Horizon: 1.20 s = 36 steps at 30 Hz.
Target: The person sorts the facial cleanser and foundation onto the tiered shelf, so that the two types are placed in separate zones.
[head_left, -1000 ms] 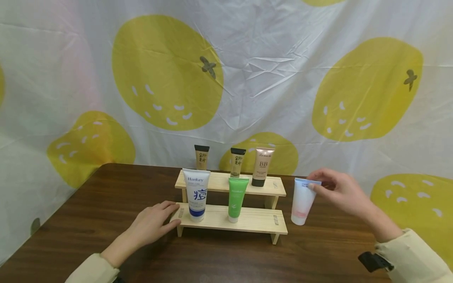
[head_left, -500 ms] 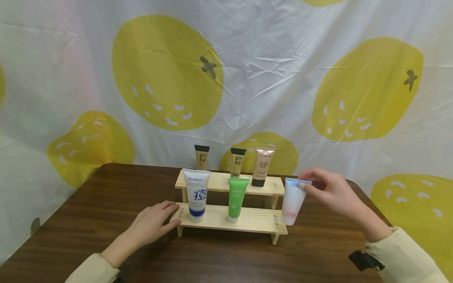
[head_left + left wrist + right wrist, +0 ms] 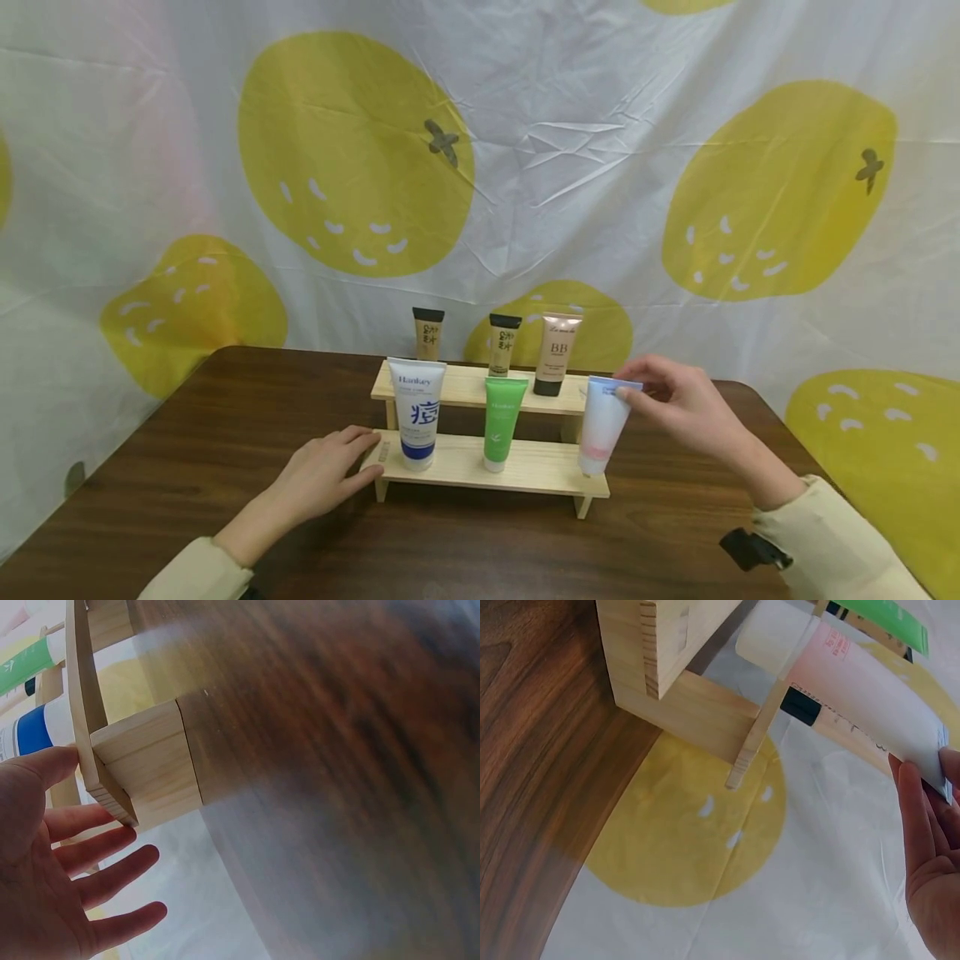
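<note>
My right hand [image 3: 678, 408] pinches a white-and-pink cosmetic tube [image 3: 606, 425] by its flat blue top end. The tube hangs cap down, slightly tilted, over the right end of the lower shelf [image 3: 540, 463] of a two-tier wooden stand. In the right wrist view, a narrow gap shows between the white cap [image 3: 771, 639] and the shelf. My left hand [image 3: 318, 472] touches the left end of that shelf, thumb at its front edge, fingers [image 3: 124, 874] loosely spread. A white-and-blue tube [image 3: 417, 412] and a green tube [image 3: 502, 423] stand on this shelf.
On the upper shelf [image 3: 465, 377] stand two black-topped gold tubes [image 3: 428, 335] [image 3: 502, 348] and a pink BB tube [image 3: 557, 354]. The stand rests on a dark brown wooden table [image 3: 225, 433]. A white curtain [image 3: 570, 183] with yellow fruit prints hangs behind.
My right hand has carried the white-and-pink tube leftward, from beside the stand to over the lower shelf's right end. My left hand has stayed in place.
</note>
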Motion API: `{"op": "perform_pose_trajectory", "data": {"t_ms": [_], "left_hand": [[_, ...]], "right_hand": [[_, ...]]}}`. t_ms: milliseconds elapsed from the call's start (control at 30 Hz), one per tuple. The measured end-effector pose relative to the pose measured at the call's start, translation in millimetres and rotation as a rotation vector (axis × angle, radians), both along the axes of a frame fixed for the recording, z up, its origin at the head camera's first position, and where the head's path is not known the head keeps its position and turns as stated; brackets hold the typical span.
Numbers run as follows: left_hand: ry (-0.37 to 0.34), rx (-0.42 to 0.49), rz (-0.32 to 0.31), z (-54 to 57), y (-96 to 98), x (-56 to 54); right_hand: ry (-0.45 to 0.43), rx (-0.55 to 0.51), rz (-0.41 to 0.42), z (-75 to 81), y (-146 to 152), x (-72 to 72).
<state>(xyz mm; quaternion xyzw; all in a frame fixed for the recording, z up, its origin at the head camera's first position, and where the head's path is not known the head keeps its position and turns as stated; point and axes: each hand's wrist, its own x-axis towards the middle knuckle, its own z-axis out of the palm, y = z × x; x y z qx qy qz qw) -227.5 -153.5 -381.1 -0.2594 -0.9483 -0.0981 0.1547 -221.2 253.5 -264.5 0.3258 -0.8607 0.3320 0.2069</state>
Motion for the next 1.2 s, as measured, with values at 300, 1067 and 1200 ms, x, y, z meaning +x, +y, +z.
{"op": "perform_pose_trajectory", "data": {"t_ms": [300,1067,1200], "left_hand": [[0.001,-0.008,0.001,-0.7,-0.6,-0.7],[-0.004,-0.007,0.0,0.9,-0.1,0.3],[-0.014,-0.007,0.004,1.3,0.1,0.9]], "right_hand": [[-0.01,-0.016,0.014,-5.1,-8.5,-5.9],[-0.051,-0.023,0.032,-16.8,-24.5,-19.3],[-0.052,-0.026,0.033,-18.1,-26.7,-19.7]]}}
